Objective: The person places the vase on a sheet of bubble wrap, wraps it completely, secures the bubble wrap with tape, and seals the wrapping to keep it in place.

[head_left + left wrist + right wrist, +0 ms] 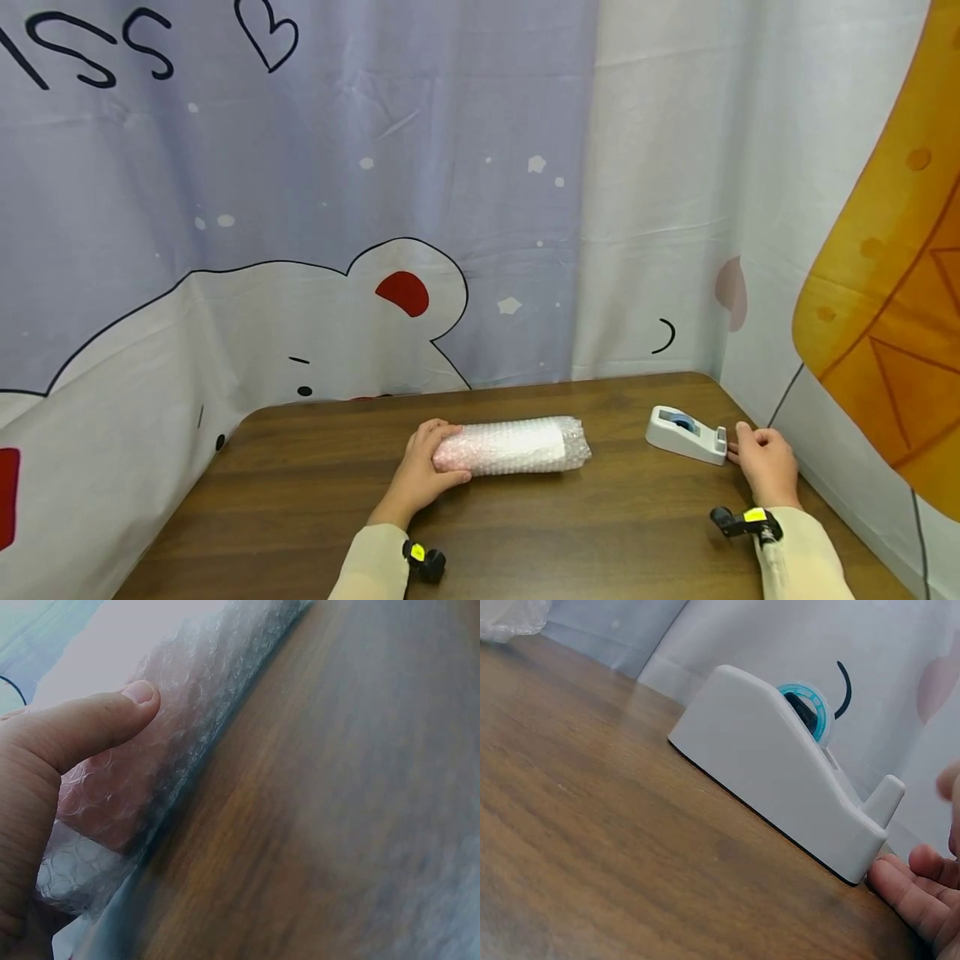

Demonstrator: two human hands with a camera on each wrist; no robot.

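My left hand point(422, 475) grips the left end of a bubble-wrapped roll point(517, 446), which lies lengthwise on the table. In the left wrist view the thumb point(112, 720) presses along the near side of the bubble wrap point(180, 712), pinkish underneath; the other fingers are hidden behind it. A white tape dispenser point(686, 435) with a blue-cored roll of tape point(810, 712) stands farther right. Beside its low front end is my right hand point(767, 462). The lower fingertips are right at the dispenser's front corner, loosely bent, and nothing is held between thumb and fingers.
The brown wooden table point(570, 533) reaches back to a printed curtain point(487, 192), which hangs along its far and right sides. A dark cord point(786, 393) runs down the curtain by the right edge. Each wrist carries a black camera strap.
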